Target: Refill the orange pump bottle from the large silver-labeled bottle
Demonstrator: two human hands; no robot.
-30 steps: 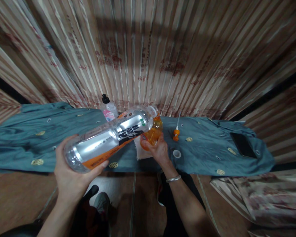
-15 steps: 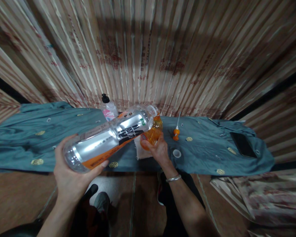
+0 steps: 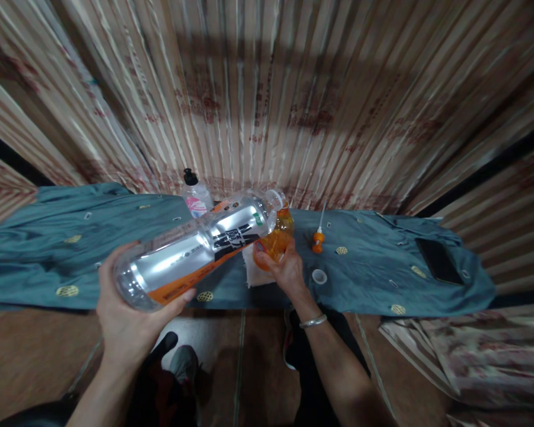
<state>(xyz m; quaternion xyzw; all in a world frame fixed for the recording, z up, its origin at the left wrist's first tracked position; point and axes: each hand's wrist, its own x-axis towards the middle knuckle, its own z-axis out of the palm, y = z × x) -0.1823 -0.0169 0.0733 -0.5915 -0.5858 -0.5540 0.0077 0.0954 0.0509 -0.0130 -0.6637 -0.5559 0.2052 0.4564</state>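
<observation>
My left hand [image 3: 131, 314] is wrapped round the base of a large clear plastic bottle [image 3: 200, 252] with a silver and orange label. The bottle is tilted, its uncapped mouth pointing up and right, over the neck of an orange bottle [image 3: 279, 240]. Whether the two mouths touch, I cannot tell. My right hand [image 3: 289, 270] grips the orange bottle, which stands on a folded pale cloth [image 3: 254, 276]. Right of it lie an orange pump top [image 3: 318, 240] with a thin tube and a white bottle cap [image 3: 319, 276].
A clear bottle with a black cap [image 3: 197, 198] stands at the back, left of the silver-labelled one. A dark phone [image 3: 438, 261] lies at the right on the blue-green tablecloth [image 3: 369, 267]. A pleated patterned curtain [image 3: 267, 101] hangs behind.
</observation>
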